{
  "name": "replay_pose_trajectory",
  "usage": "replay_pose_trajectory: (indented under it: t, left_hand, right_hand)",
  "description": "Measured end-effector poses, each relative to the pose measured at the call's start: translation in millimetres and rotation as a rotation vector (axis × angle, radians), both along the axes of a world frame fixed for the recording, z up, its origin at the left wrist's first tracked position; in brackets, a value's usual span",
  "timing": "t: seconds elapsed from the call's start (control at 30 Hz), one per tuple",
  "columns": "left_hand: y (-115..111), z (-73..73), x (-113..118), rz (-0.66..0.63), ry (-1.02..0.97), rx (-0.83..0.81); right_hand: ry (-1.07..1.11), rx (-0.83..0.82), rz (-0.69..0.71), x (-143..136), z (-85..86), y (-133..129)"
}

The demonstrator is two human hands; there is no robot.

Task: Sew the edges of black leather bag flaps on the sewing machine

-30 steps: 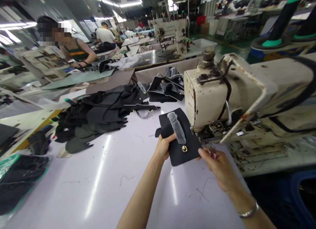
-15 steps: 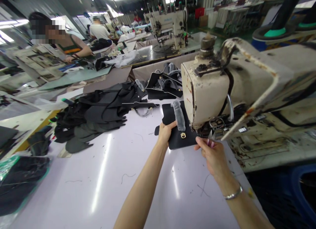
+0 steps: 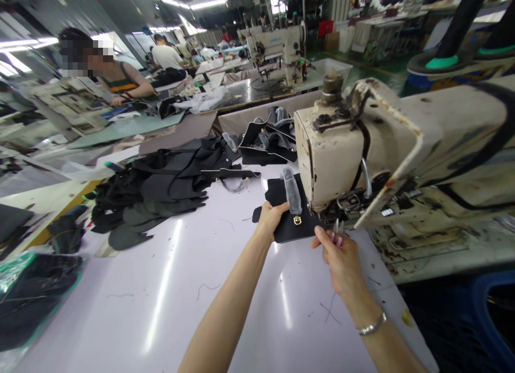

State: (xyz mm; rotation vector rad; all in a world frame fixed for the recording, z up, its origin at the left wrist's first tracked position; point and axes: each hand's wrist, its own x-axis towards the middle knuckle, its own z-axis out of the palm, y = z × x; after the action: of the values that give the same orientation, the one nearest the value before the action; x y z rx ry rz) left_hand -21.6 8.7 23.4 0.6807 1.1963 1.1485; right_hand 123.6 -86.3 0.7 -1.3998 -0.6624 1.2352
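Observation:
A flat black panel (image 3: 300, 231) lies at the head of the cream sewing machine (image 3: 330, 158), its right edge beneath it. On the panel are a plastic-wrapped handle (image 3: 292, 193) and a gold buckle (image 3: 297, 220). My left hand (image 3: 270, 221) grips the panel's left side, thumb on top beside the handle. Small pink-handled scissors (image 3: 337, 237) sit in my right hand (image 3: 336, 255), blades pointing up toward the machine. The thumb and forefinger of that hand are at the panel's lower right corner.
Black cut pieces (image 3: 161, 185) are heaped on the white table (image 3: 161, 298) at left. Black panels with wrapped handles (image 3: 267, 142) pile up behind. Loose threads lie in front. A person (image 3: 124, 83) works at back left; a blue basket (image 3: 478, 303) stands lower right.
My right hand with the scissors has shifted slightly left, closer to the panel's corner. My left hand keeps its grip, and the panel sits almost where it was. The camera view has shifted slightly.

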Motion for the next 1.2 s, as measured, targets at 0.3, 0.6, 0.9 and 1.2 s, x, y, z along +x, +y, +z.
replay_pose_trajectory:
  t: [0.3, 0.6, 0.9, 1.2]
  left_hand:
    - [9, 0.5, -1, 0.064, 0.071, -0.028]
    - [14, -7.3, -4, 0.13, 0.019, -0.04]
    - [9, -14.6, -3, 0.166, -0.002, -0.036]
    - [-8, -12.8, -3, 0.239, -0.04, -0.048]
  right_hand:
    - [0.159, 0.006, -0.167, -19, 2.7, 5]
    - [0.166, -0.013, -0.362, -37, 6.0, 15]
    - [0.272, -0.037, -0.355, -45, 18.3, 15]
    - [0.253, 0.013, -0.388, -46, 11.0, 20]
